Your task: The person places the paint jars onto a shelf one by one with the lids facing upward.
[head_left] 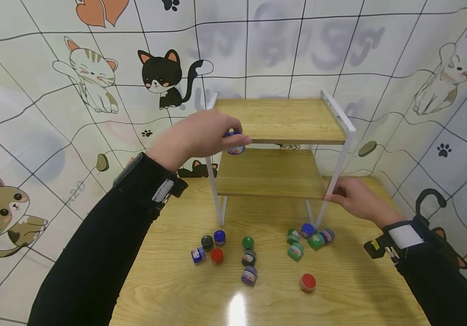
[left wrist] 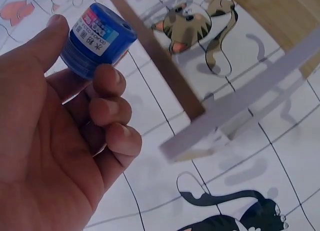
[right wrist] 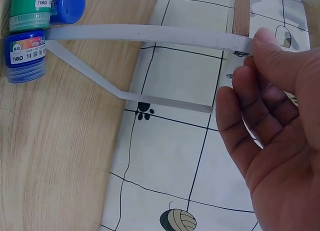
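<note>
Head view, from the left: left hand (head_left: 200, 133) grasping a small blue jar (head_left: 235, 150) between thumb and fingers, level with the front edge of the upper shelf (head_left: 282, 117), near its left corner; cannot tell whether touching the wood. Below, on the tabletop (head_left: 164, 294), before the left legs of the rack (head_left: 212, 181), two blue jars (head_left: 219, 237), a black jar (head_left: 207, 242) and a red jar (head_left: 217, 256), bunched. Next a gap, then a line running toward the near edge: green jar (head_left: 247, 243), dark jar (head_left: 248, 258), purple jar (head_left: 249, 275). Behind these, a broad forward-facing opening above the lower shelf (head_left: 272, 174), from upright to upright. After another gap, a cluster of mostly green jars (head_left: 296, 251) by the foot of the right front upright (head_left: 338, 172); closer to the near edge, well apart, a second red jar (head_left: 307, 283). Farthest right, right hand (head_left: 355, 199) pinching that upright beside the lower shelf's front right corner, with room toward the tabletop's far right corner.
</note>
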Tool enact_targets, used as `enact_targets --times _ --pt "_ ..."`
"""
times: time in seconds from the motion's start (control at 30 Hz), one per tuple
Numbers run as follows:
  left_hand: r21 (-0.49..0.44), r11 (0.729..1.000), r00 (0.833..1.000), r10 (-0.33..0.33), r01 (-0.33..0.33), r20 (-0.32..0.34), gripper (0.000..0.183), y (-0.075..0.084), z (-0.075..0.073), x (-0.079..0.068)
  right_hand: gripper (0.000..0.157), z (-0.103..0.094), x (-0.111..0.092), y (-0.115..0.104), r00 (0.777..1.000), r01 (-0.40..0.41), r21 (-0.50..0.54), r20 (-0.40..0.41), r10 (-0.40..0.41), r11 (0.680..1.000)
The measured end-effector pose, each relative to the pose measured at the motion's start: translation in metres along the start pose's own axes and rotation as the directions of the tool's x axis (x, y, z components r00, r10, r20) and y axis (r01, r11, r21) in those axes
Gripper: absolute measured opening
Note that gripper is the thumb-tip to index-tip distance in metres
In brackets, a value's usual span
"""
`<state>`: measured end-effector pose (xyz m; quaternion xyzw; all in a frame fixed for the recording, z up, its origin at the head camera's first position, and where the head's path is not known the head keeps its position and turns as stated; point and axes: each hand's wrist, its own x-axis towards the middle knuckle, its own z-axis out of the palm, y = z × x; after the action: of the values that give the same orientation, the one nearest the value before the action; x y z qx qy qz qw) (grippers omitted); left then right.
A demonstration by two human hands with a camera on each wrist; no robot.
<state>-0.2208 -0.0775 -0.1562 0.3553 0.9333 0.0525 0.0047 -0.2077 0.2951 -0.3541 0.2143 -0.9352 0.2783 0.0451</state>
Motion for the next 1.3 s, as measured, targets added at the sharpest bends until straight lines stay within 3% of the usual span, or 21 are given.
enact_targets --times 0.2,0.37,0.9,1.3 --pt "0.047 0.997 0.998 -0.057 0.057 -0.011 0.045 -0.008 -0.011 0.007 0.004 0.000 0.000 0.001 1.000 -0.004 -0.002 0.003 0.004 1.000" --pt "0.110 0.991 0.995 -0.071 0.078 -0.069 0.045 -0.017 -0.015 0.015 0.005 0.000 0.000 0.001 1.000 0.002 0.002 -0.001 -0.002 1.000" --pt "0.113 0.976 0.980 -0.174 0.184 -0.097 0.043 -0.045 -0.013 0.036 0.005 0.002 0.001 0.004 1.000 0.009 0.011 -0.003 -0.009 1.000" --pt "0.154 0.976 0.983 -0.137 0.155 -0.121 0.041 -0.052 -0.004 0.041 0.006 0.003 0.000 0.005 1.000 0.000 0.033 -0.009 0.001 0.999"
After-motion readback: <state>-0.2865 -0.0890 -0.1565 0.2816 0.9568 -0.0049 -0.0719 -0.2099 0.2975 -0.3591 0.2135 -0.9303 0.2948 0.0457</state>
